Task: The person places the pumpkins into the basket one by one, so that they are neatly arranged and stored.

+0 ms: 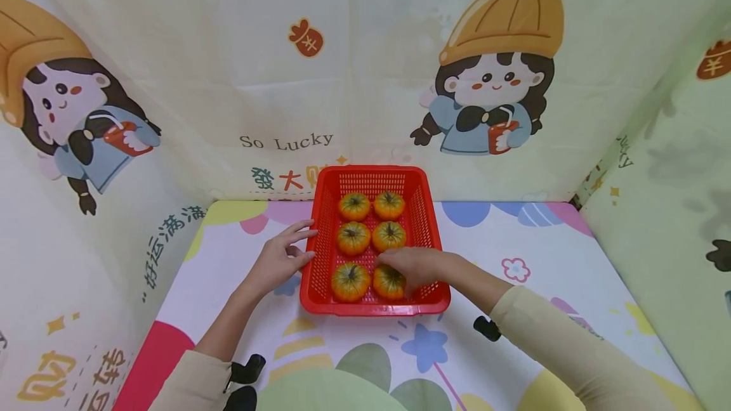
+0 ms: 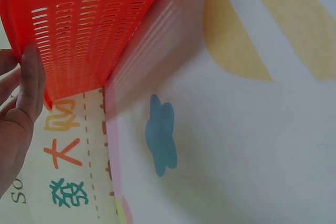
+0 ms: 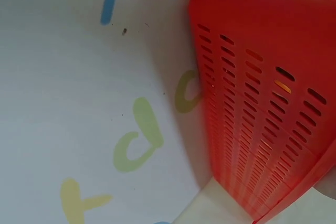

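Observation:
A red plastic basket (image 1: 375, 311) with slotted walls stands on the table and holds several small orange-green pumpkins in two columns. My left hand (image 1: 280, 259) is at its left side, fingertips and thumb touching the outer rim; the left wrist view shows those fingers (image 2: 30, 85) against the red edge. Over the right wall reaches my right hand (image 1: 415, 265), gripping the front right pumpkin (image 1: 388, 283), which the hand partly covers. Beside it lies the front left pumpkin (image 1: 351, 282). Behind the hand sits the middle right pumpkin (image 1: 389, 236). In the right wrist view the basket wall (image 3: 252, 103) hides most of this hand.
The patterned tabletop (image 1: 228, 284) extends around the basket. A printed cloth backdrop (image 1: 377, 81) rises behind the table, close to the basket's far end, and more cloth hangs at both sides.

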The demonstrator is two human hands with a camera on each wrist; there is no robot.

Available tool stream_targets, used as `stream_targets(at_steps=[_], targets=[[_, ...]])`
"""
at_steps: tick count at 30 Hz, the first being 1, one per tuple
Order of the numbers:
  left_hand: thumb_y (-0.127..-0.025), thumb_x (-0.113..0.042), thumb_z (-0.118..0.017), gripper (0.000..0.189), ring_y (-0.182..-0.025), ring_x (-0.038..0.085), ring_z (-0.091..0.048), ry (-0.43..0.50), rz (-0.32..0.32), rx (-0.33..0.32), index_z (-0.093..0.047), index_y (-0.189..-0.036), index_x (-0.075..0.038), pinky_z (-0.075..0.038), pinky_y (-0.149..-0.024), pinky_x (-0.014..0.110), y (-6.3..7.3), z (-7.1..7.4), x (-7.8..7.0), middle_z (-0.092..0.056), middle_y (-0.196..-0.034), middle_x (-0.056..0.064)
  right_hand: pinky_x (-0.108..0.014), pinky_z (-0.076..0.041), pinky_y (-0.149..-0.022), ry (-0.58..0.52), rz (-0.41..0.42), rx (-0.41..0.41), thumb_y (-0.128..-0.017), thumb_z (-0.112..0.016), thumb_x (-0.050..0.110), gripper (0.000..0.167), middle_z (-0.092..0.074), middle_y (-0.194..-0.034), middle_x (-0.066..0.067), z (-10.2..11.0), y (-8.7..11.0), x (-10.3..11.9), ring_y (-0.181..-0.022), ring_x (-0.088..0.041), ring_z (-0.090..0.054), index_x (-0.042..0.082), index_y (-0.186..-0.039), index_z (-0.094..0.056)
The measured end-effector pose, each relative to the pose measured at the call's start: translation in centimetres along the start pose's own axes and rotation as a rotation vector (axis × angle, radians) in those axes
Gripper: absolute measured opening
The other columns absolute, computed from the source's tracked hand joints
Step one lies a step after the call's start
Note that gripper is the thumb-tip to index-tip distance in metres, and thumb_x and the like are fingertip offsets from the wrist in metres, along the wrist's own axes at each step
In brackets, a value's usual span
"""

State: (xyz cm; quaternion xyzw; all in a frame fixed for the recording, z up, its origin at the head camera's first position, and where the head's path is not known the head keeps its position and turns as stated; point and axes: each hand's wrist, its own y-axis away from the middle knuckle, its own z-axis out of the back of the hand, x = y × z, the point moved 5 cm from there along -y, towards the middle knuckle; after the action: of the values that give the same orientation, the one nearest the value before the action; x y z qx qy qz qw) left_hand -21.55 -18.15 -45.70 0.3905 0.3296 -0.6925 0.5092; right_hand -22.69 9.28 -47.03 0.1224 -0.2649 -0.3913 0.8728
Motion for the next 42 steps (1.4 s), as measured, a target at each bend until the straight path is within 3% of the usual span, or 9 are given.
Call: stream_targets(at_steps=[6, 15, 23, 30, 35, 39, 42], targets=[[-0.093, -0.003, -0.072, 0.049, -0.076, 0.019, -0.070, 0.010, -0.010, -0.007, -0.061, -0.141, 0.000, -0.063, -0.067, 0.026, 0.1, 0.2, 0.1, -0.045, -0.161, 0.009, -0.040, -0.062, -0.093, 0.002, -0.012, 0.007, -0.074, -0.092, 0.021, 0.084, -0.059, -0.140, 0.006, -0.1, -0.1, 0.1, -0.133, -0.018, -0.054, 0.027, -0.149, -0.052], [-0.094, -0.004, -0.072, 0.050, -0.076, 0.021, -0.070, 0.014, 0.006, 0.000, -0.061, -0.142, -0.002, -0.063, -0.068, 0.027, 0.0, 0.0, -0.1, -0.044, -0.161, 0.007, -0.039, -0.062, -0.093, -0.039, 0.003, 0.000, -0.074, -0.092, 0.021, 0.085, -0.057, -0.141, 0.007, 0.2, 0.3, 0.0, -0.137, -0.019, -0.052, 0.028, -0.149, -0.053], [-0.094, -0.005, -0.072, 0.049, -0.079, 0.020, -0.069, -0.048, -0.010, 0.000, -0.060, -0.143, -0.002, -0.063, -0.068, 0.026, 0.1, -0.2, -0.4, -0.044, -0.161, 0.007, -0.044, -0.060, -0.098, -0.119, 0.013, -0.058, -0.079, -0.090, 0.025, 0.086, -0.052, -0.152, 0.002, 1.5, 2.2, 0.0, -0.144, -0.022, -0.046, 0.025, -0.154, -0.047], [-0.095, -0.006, -0.071, 0.050, -0.087, 0.016, -0.069, -0.194, -0.075, -0.001, -0.059, -0.144, -0.003, -0.062, -0.071, 0.023, 0.4, -0.2, -0.7, -0.043, -0.161, 0.010, -0.048, -0.059, -0.099, -0.201, -0.003, -0.265, -0.088, -0.082, 0.027, 0.076, -0.049, -0.157, -0.005, 3.9, 5.4, -1.1, -0.146, -0.029, -0.045, 0.017, -0.154, -0.047], [-0.096, -0.012, -0.071, 0.056, -0.108, 0.029, -0.069, -0.284, -0.092, -0.002, -0.054, -0.148, -0.005, -0.065, -0.082, 0.039, 0.6, 0.3, -1.8, -0.039, -0.163, 0.012, -0.052, -0.059, -0.096, -0.216, -0.039, -0.468, -0.092, -0.077, 0.029, 0.070, -0.047, -0.158, -0.011, 5.2, 8.3, -2.4, -0.146, -0.036, -0.045, 0.016, -0.154, -0.047], [-0.097, -0.022, -0.070, 0.062, -0.140, 0.038, -0.050, -0.410, -0.071, -0.021, -0.048, -0.153, -0.008, -0.057, -0.097, 0.057, 0.8, 1.0, -3.1, -0.034, -0.166, 0.013, -0.058, -0.054, -0.101, -0.156, -0.099, -0.610, -0.097, -0.072, 0.027, 0.066, -0.042, -0.162, -0.012, 5.9, 10.5, -3.6, -0.148, -0.038, -0.042, 0.016, -0.156, -0.044], [-0.098, -0.029, -0.069, 0.068, -0.152, 0.040, -0.034, -0.529, -0.056, -0.034, -0.043, -0.157, -0.009, -0.049, -0.105, 0.063, 1.0, 1.6, -4.3, -0.030, -0.168, 0.014, -0.061, -0.051, -0.103, -0.069, -0.146, -0.697, -0.098, -0.070, 0.025, 0.066, -0.039, -0.164, -0.012, 6.5, 11.8, -4.3, -0.149, -0.039, -0.040, 0.015, -0.157, -0.043]])
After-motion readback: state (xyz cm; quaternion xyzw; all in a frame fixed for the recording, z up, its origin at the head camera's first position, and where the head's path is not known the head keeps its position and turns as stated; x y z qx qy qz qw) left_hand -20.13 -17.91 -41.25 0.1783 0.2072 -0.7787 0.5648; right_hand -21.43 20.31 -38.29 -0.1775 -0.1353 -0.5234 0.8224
